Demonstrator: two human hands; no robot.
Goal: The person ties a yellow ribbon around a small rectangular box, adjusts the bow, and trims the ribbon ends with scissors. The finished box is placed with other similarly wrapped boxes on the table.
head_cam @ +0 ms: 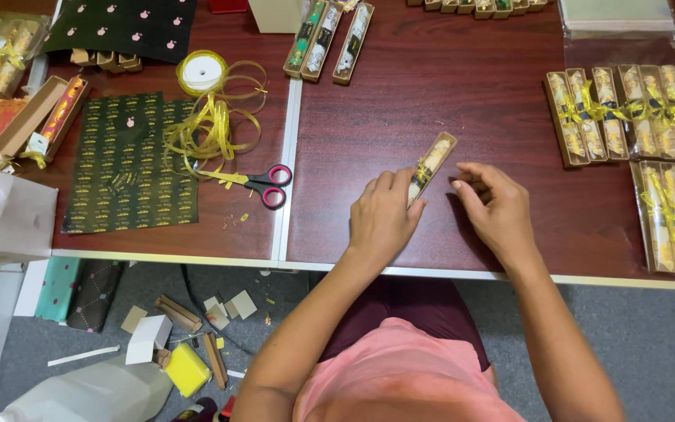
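- I see the table (pixel 431 101) as dark red-brown wood veneer, smooth, faintly glossy.
- The slim box (pixel 433 166) under my left hand (pixel 384 215) looks like matt brown cardboard, tied with shiny yellow ribbon.
- The ribbon spool (pixel 201 74) near the far left edge is glossy.
- The scissors (pixel 255 182) have metal blades and pink-and-black plastic handles.
- The black patterned wrapping sheet (pixel 130 164) looks like matt paper.
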